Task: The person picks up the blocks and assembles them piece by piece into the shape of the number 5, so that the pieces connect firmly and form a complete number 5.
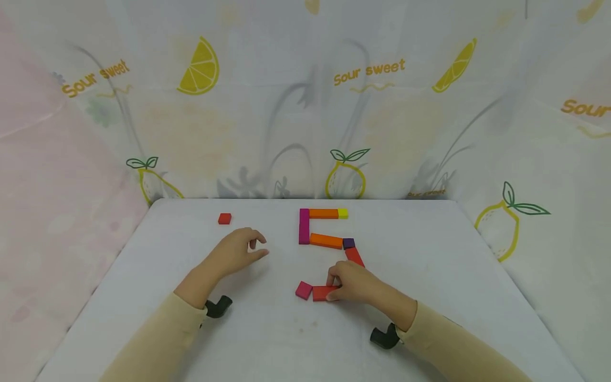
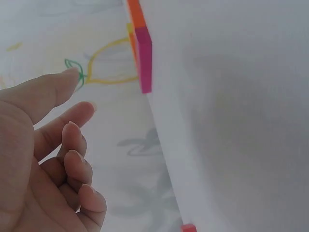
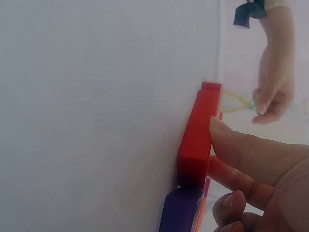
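My right hand (image 1: pixel 353 282) pinches a long red block (image 1: pixel 322 293) lying on the table, thumb along its near side. A pink-red cube (image 1: pixel 303 290) sits at that block's left end, turned at an angle. In the right wrist view, a dark purple block (image 3: pixel 182 210) meets the other end of the red block (image 3: pixel 198 130); the hand hides it from the head view. My left hand (image 1: pixel 235 251) hovers over the left part of the table, fingers loosely bent and holding nothing. A small red cube (image 1: pixel 225 218) lies beyond it.
Farther back, a magenta block (image 1: pixel 304 226) joins two orange blocks (image 1: pixel 323 214). A yellow cube (image 1: pixel 343 214) ends the upper row. A small purple cube (image 1: pixel 349 243) and a slanted red block (image 1: pixel 355 257) continue the lower one. A lemon-print curtain (image 1: pixel 267 106) hangs behind the white table (image 1: pixel 267 339).
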Demonstrator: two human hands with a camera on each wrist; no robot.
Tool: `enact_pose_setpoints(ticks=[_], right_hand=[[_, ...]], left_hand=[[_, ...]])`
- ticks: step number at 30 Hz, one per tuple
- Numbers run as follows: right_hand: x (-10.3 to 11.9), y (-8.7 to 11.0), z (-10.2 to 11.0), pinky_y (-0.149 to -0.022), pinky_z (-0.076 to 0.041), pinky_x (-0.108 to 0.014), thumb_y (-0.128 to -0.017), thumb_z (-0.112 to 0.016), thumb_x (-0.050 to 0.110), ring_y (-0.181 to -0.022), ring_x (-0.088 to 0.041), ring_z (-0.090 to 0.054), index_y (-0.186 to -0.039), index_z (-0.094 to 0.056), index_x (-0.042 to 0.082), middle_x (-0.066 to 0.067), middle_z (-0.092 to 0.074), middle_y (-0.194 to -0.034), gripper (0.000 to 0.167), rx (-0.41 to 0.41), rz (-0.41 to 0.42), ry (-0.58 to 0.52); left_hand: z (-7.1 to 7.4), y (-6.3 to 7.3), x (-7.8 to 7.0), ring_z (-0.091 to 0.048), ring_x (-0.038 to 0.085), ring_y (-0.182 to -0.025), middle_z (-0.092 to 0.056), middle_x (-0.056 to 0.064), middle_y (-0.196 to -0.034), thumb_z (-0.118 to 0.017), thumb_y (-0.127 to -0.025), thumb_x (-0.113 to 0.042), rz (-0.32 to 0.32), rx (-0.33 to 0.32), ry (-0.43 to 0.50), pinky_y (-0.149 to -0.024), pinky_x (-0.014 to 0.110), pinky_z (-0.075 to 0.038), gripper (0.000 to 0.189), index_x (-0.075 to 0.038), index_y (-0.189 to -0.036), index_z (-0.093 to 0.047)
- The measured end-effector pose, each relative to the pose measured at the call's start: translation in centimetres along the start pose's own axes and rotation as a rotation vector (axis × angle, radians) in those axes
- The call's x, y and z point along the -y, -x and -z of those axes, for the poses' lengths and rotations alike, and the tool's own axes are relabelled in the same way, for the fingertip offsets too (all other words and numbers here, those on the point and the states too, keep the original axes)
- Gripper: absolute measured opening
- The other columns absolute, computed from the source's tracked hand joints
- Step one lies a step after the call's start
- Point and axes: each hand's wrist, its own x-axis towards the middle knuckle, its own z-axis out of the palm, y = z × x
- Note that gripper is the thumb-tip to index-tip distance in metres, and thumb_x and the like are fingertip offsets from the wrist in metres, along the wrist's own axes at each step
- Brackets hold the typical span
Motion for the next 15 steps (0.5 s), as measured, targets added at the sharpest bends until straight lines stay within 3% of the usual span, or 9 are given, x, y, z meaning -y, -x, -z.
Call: enact_pose_setpoints(ticks=[6,15], right_hand=[[0.0,0.0,0.0,-0.069,-0.049,-0.03,-0.081,-0.085,0.024,-0.081,-0.016,-0.051,-0.086,-0.069,0.019,0.003,-0.055,-0.08,0.017,-0.002,0.004,-0.003],[0.1,0.2,0.1,-0.069,-0.049,-0.03,-0.081,-0.085,0.023,-0.081,-0.016,-0.051,-0.086,-0.069,0.019,0.003,-0.055,-0.08,0.017,-0.004,0.009,-0.008]], left_hand=[[1.8,-0.4,2.1,-0.047,0.018,-0.072,-0.054,0.002,-0.088,-0.074,-0.092,-0.026,0.028,-0.069,-0.008,-0.064,0.033,-0.041,0.033,-0.003,-0.115,-0.07],[2.8,-1.7,5.2,-0.05,0.02,-0.071,-0.058,0.007,-0.095,-0.07,-0.094,-0.027,0.086,-0.114,-0.084,-0.065,0.035,-0.043,0.036,-0.004,-0.121,-0.067]])
